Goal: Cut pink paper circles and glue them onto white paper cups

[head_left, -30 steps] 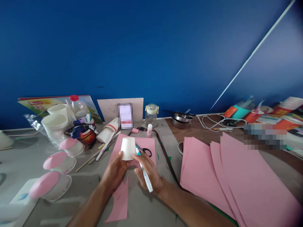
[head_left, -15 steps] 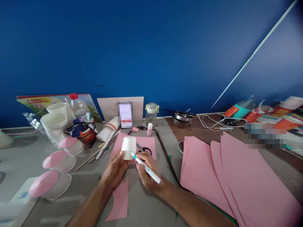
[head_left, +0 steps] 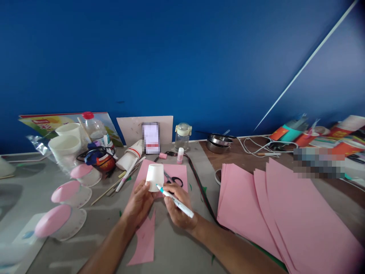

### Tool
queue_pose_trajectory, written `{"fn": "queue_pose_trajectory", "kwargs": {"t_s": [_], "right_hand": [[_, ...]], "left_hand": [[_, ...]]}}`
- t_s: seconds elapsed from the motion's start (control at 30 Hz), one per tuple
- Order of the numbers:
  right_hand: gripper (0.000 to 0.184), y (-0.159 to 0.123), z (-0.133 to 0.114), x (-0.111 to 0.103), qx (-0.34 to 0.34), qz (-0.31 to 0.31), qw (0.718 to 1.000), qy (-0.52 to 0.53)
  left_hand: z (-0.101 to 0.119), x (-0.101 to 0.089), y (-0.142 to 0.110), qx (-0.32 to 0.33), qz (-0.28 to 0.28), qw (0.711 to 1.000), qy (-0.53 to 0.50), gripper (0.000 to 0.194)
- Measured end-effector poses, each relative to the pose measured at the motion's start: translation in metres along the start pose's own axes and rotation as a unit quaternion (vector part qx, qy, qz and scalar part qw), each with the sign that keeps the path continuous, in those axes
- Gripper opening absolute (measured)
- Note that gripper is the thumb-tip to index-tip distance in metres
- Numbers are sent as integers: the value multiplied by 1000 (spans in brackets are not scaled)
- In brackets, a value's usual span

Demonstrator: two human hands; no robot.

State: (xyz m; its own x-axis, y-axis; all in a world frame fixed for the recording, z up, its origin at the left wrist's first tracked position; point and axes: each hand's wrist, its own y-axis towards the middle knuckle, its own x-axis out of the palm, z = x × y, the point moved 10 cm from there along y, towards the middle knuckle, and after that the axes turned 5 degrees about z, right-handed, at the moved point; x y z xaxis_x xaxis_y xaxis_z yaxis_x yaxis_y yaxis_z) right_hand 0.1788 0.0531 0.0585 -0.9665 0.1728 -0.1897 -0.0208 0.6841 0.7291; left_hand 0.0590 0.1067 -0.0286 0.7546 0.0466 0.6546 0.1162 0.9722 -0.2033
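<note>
My left hand (head_left: 140,203) grips a small white paper cup (head_left: 154,176), held upside down over a pink sheet (head_left: 182,173) on the grey table. My right hand (head_left: 177,207) holds a white marker with a teal tip (head_left: 174,200); the tip touches the cup's lower side. Black-handled scissors (head_left: 176,180) lie on the pink sheet just behind my right hand. A cut pink paper strip (head_left: 144,243) lies under my left wrist.
Cups covered with pink paper (head_left: 61,220) line the left side, beside stacked white cups (head_left: 65,146), a bottle (head_left: 95,129) and a roll of cups (head_left: 129,156). A fanned pile of pink sheets (head_left: 273,213) fills the right. A jar (head_left: 182,137), glue stick (head_left: 180,155), metal bowls (head_left: 219,142) and cables stand behind.
My right hand swung the marker from pointing up beside the cup to lying slanted, and its tip came onto the cup's lower side. The cup and left hand barely moved.
</note>
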Motion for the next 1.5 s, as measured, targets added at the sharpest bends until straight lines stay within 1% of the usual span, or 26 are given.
{"fn": "queue_pose_trajectory", "kwargs": {"t_s": [0.3, 0.77, 0.97, 1.1, 1.33, 1.5], "right_hand": [[20, 0, -1, 5, -6, -24, 1000, -6], [19, 0, -2, 7, -5, -32, 999, -13], [17, 0, -3, 7, -8, -30, 1000, -5], [17, 0, -7, 7, -15, -36, 999, 3], [19, -1, 1, -1, 11, -2, 1000, 2], [19, -1, 2, 0, 9, 1, 1000, 3]], "left_hand": [[0, 0, 0, -2, 3, 1000, -3, 18], [2, -1, 0, 4, 11, 1000, -8, 18], [6, 2, -1, 16, 9, 1000, 6, 17], [4, 0, 0, 6, 12, 1000, 1, 15], [2, -6, 2, 7, 23, 1000, -1, 15], [2, -4, 1, 11, 14, 1000, -2, 16]]}}
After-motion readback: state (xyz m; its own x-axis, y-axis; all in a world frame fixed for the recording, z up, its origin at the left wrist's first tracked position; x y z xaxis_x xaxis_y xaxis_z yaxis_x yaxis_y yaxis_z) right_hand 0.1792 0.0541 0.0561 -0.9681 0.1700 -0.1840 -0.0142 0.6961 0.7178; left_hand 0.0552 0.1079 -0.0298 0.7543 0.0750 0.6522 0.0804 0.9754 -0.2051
